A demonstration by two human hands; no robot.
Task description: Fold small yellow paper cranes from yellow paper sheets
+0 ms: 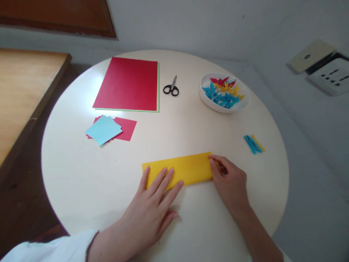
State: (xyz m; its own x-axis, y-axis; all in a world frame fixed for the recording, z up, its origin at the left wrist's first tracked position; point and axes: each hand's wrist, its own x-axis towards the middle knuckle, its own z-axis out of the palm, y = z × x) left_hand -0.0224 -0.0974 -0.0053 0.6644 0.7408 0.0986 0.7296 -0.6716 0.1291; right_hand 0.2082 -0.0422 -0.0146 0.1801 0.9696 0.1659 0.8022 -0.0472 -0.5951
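A long yellow paper strip (191,167), apparently folded, lies across the near middle of the white round table (185,127). My left hand (152,207) rests flat on the strip's left part, fingers spread. At the strip's right end, my right hand (230,180) pinches the upper corner between thumb and forefinger. The other fingers of that hand are curled and partly hidden.
Large red sheets (131,83) over green lie at the back left, black-handled scissors (171,88) beside them. Small blue paper (103,130) overlaps pink paper (128,129). A white dish (204,100) holds several folded paper pieces. Blue strips (252,144) lie at right.
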